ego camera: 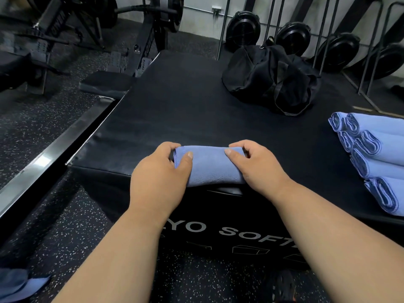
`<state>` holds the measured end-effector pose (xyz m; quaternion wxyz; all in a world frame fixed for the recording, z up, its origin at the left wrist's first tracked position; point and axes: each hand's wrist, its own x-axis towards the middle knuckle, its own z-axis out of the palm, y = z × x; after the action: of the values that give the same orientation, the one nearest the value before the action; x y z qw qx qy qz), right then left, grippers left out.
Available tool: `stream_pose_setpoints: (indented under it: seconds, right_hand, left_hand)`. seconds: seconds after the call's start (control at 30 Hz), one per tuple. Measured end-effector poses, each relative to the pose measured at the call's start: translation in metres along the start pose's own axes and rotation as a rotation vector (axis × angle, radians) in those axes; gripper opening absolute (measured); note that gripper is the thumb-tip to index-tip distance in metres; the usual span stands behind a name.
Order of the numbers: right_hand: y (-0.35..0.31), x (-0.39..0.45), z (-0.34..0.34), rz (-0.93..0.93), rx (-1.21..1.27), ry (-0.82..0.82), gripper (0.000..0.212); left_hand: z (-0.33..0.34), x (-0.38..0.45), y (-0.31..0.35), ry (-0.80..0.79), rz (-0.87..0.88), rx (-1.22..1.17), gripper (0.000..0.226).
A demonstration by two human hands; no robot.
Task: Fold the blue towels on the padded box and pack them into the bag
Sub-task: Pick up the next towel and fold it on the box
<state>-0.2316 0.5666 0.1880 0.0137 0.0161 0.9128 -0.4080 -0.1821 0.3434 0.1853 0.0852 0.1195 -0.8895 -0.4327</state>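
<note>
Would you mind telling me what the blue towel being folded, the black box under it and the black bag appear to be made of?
Blue towel: likely microfibre or soft terry; matte, fine nap, stitched hem.
Black padded box: probably vinyl or faux leather over foam; smooth faint sheen, printed lettering on its side.
Black duffel bag: seemingly woven fabric, canvas or nylon; matte, slumped in soft creases.

Open box top [185,110] toward bag [269,77]

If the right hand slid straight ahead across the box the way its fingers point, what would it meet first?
Probably nothing soon: the right hand, holding the rolled towel, points up the bare top of the padded box. The black bag sits farther on, slightly right; depth is unclear.
</note>
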Motion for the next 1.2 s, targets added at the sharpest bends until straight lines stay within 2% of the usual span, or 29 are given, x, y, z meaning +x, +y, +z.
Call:
stream_pose_setpoints:
  seconds: [0.1, 0.2, 0.37, 0.47, 0.53, 0.6, 0.67, 0.73, 0.77, 0.83, 0.93, 1.03, 1.2]
  right_hand:
    - [0.0, 0.001, -0.002, 0.013, -0.025, -0.029, 0.029]
    - [0.0, 0.002, -0.003, 0.016, -0.06, -0.066, 0.035]
    - [-0.005, 0.003, -0.006, 0.047, -0.098, -0.123, 0.028]
    - [-0.009, 0.001, -0.007, 0.046, -0.083, -0.09, 0.027]
    - [-0.008, 0.0, -0.003, 0.004, -0.09, -0.008, 0.035]
    - [-0.009, -0.004, -0.001, -0.071, -0.115, 0.087, 0.038]
    - [-0.011, -0.008, 0.0, -0.199, -0.179, 0.193, 0.039]
    - [-0.016, -0.014, 0.003, -0.35, -0.262, 0.251, 0.042]
    - [-0.017, -0.017, 0.006, -0.406, -0.303, 0.222, 0.044]
    - [-0.016, -0.026, 0.016, -0.431, -0.361, 0.064, 0.048]
    - [-0.005, -0.039, 0.026, -0.31, -0.342, -0.118, 0.056]
    - [0.001, -0.041, 0.023, -0.281, -0.336, -0.153, 0.061]
    - [0.003, -0.032, 0.015, -0.201, -0.248, -0.216, 0.06]
  left_hand:
    - [0.003, 0.004, 0.0, 0.051, 0.008, 0.13, 0.03]
    - [0.004, 0.007, 0.003, 0.035, -0.003, 0.265, 0.04]
    - [0.009, 0.005, 0.008, -0.031, -0.021, 0.311, 0.052]
    - [0.01, 0.002, 0.008, 0.006, -0.013, 0.255, 0.05]
    - [0.009, -0.001, 0.011, 0.104, 0.086, 0.155, 0.046]
    - [0.013, -0.005, 0.017, 0.14, 0.259, 0.136, 0.04]
    - [0.024, -0.01, 0.016, 0.075, 0.387, 0.238, 0.04]
    - [0.033, -0.012, 0.01, -0.008, 0.42, 0.331, 0.047]
    - [0.033, -0.011, 0.006, -0.034, 0.408, 0.331, 0.048]
    - [0.031, -0.007, 0.001, -0.069, 0.349, 0.272, 0.044]
    - [0.027, -0.004, 0.0, -0.083, 0.283, 0.209, 0.041]
    - [0.026, -0.005, -0.002, -0.099, 0.253, 0.182, 0.043]
    - [0.017, -0.001, -0.004, -0.067, 0.188, 0.179, 0.043]
